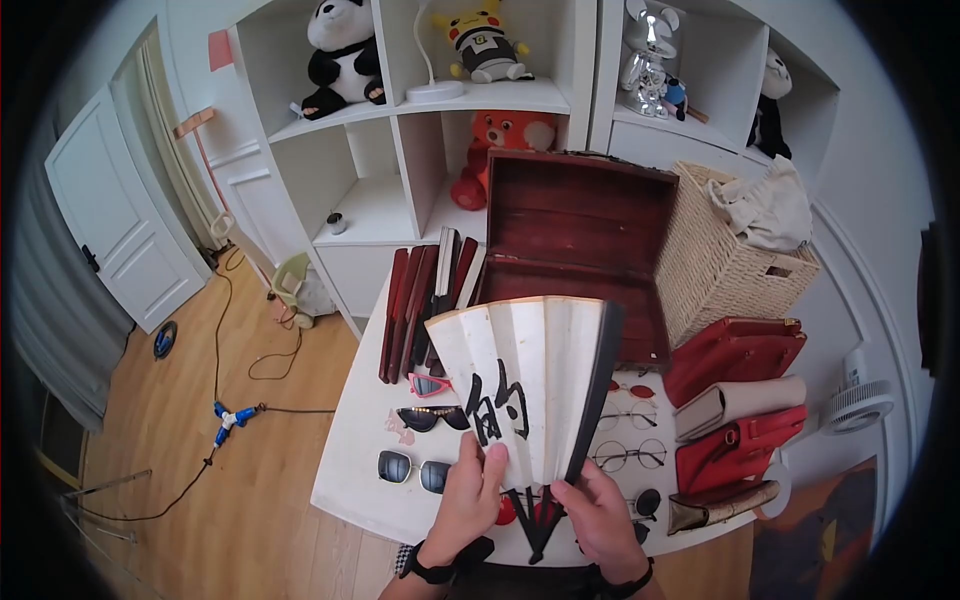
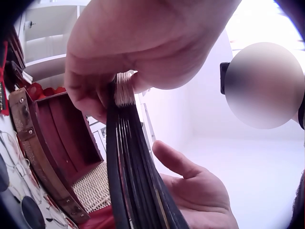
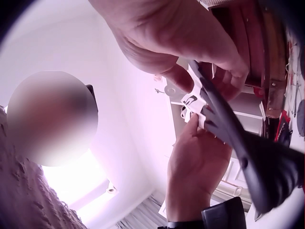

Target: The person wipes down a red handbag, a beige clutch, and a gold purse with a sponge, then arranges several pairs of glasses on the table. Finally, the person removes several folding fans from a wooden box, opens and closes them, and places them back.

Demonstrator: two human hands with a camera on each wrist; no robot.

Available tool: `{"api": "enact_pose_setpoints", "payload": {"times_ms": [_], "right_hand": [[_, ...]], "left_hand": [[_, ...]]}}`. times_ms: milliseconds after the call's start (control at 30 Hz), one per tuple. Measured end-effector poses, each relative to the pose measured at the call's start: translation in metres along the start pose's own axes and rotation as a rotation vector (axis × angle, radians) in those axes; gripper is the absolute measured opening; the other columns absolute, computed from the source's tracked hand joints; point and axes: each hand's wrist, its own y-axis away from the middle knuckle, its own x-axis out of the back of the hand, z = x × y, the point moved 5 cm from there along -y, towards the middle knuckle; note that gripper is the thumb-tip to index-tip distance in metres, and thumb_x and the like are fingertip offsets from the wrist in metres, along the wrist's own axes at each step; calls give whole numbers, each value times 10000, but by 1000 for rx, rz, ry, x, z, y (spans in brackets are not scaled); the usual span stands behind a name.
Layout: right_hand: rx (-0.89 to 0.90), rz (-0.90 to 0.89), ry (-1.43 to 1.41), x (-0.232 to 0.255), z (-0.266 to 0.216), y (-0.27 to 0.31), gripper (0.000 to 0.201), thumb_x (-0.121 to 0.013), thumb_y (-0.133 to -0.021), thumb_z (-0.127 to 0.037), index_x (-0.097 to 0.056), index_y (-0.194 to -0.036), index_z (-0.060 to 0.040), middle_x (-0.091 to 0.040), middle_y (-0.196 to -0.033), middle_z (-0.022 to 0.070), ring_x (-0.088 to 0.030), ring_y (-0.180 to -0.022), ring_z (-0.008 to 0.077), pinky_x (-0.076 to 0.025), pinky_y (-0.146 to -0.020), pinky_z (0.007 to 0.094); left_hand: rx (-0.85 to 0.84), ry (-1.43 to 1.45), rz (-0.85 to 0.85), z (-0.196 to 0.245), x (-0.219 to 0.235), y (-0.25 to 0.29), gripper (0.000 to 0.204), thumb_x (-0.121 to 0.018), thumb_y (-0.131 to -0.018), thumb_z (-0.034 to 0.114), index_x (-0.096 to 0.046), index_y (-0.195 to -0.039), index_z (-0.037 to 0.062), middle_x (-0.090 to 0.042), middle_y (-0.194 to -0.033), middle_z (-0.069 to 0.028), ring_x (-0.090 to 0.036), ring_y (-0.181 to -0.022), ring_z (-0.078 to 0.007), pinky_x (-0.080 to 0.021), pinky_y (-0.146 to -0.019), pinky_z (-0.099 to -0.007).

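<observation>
A partly spread folding fan of pale pleated paper with black brushed characters and dark ribs is held up over the table. My left hand pinches its left side, thumb on the front face. On the other side, my right hand grips the lower right edge by the dark outer rib, thumb in front and fingers behind. The ribs converge below and between the hands. Seen from the left wrist, the dark ribs run close together below the left hand. In the right wrist view, the fan's guard passes beside the right thumb.
On the white table are sunglasses, round glasses and upright dark red folded fans. An open red-brown chest stands behind, with red bags and a wicker basket at right.
</observation>
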Motion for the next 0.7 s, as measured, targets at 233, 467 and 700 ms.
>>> {"api": "enact_pose_setpoints", "payload": {"times_ms": [233, 467, 700], "right_hand": [[81, -7, 135, -6, -6, -1, 351, -615, -938, -18, -494, -1260, 53, -640, -1151, 108, -601, -1069, 127, -485, -918, 272], [162, 101, 286, 15, -12, -2, 270, -641, -932, -60, -551, -1161, 52, -664, -1020, 104, -644, -880, 122, -523, -790, 258], [153, 109, 223, 14, -14, -4, 245, -613, -947, -66, -537, -1148, 51, -660, -924, 105, -643, -758, 130, -542, -695, 267]], "left_hand": [[188, 376, 69, -6, -17, 13, 289, -445, -1037, 206, -369, -1205, -17, -578, -990, -116, -547, -821, -139, -468, -718, -282], [17, 314, 130, -2, -20, 8, 361, -566, -995, 186, -336, -1155, -40, -577, -982, -95, -551, -817, -93, -466, -683, -252], [233, 413, 67, -14, -9, 8, 413, -544, -1002, 179, -299, -1251, -41, -572, -1128, -123, -545, -1042, -142, -461, -871, -269]]}}
